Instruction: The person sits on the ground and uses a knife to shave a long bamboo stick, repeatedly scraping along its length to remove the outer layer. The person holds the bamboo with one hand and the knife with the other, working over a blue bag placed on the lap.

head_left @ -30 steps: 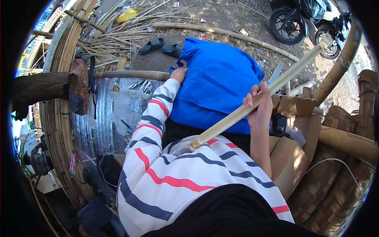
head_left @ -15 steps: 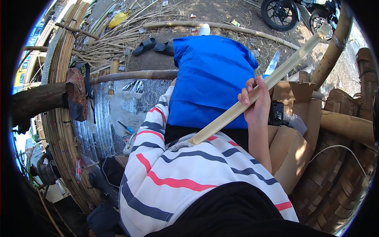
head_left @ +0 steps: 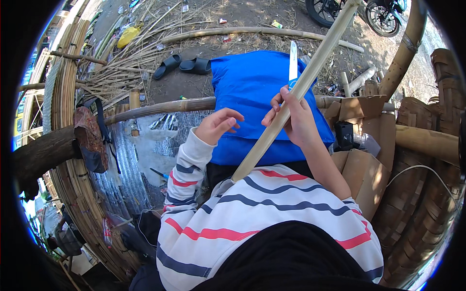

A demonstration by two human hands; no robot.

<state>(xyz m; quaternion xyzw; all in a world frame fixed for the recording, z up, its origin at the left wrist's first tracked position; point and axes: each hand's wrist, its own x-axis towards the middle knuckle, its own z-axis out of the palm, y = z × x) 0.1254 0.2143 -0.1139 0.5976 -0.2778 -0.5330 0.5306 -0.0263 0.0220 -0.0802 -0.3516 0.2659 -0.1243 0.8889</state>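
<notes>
A long, pale split bamboo piece (head_left: 257, 154) slants across my lap from my waist up to the far right. My right hand (head_left: 300, 121) is closed around its middle. A knife (head_left: 293, 63) also sticks up from this hand, its bright blade pointing away and a bit of blue handle showing at the thumb. Most of the handle is hidden. My left hand (head_left: 217, 127) hovers over the lap with loosely curled fingers apart, holding nothing. Beneath both hands a blue cloth (head_left: 252, 102) covers my legs.
Cardboard boxes (head_left: 361, 179) and a black object (head_left: 343, 135) stand at the right by woven bamboo panels (head_left: 412, 213). Silvery sheeting (head_left: 126, 169) lies left, with a blue-handled tool (head_left: 159, 173). A bamboo pole (head_left: 165, 107) crosses ahead; dark sandals (head_left: 167, 67) and a motorcycle (head_left: 381, 18) are beyond.
My left hand has come into sight from beside the cloth. My right hand has shifted left with the knife and bamboo, which now stands steeper. The head view has shifted slightly.
</notes>
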